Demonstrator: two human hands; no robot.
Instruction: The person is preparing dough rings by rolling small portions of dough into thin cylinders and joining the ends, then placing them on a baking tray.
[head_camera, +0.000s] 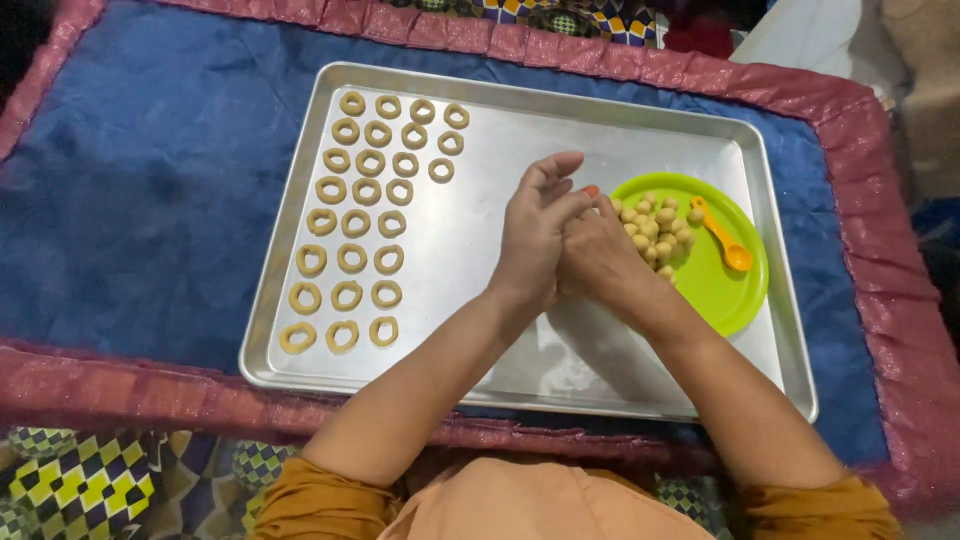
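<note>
Cloth, blue with a red border, lies under a metal tray. On the tray's right sits a green plate with dough balls and an orange spoon; dough rings fill 4 columns on the left. Left hand and right hand press together above the tray; whether this grip holds dough, I cannot tell. A sweeping forearm could probably squash the nearest rings.

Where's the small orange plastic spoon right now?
In the head view, the small orange plastic spoon lies on the right part of the round green plastic plate, just right of the pile of small dough balls.
</note>
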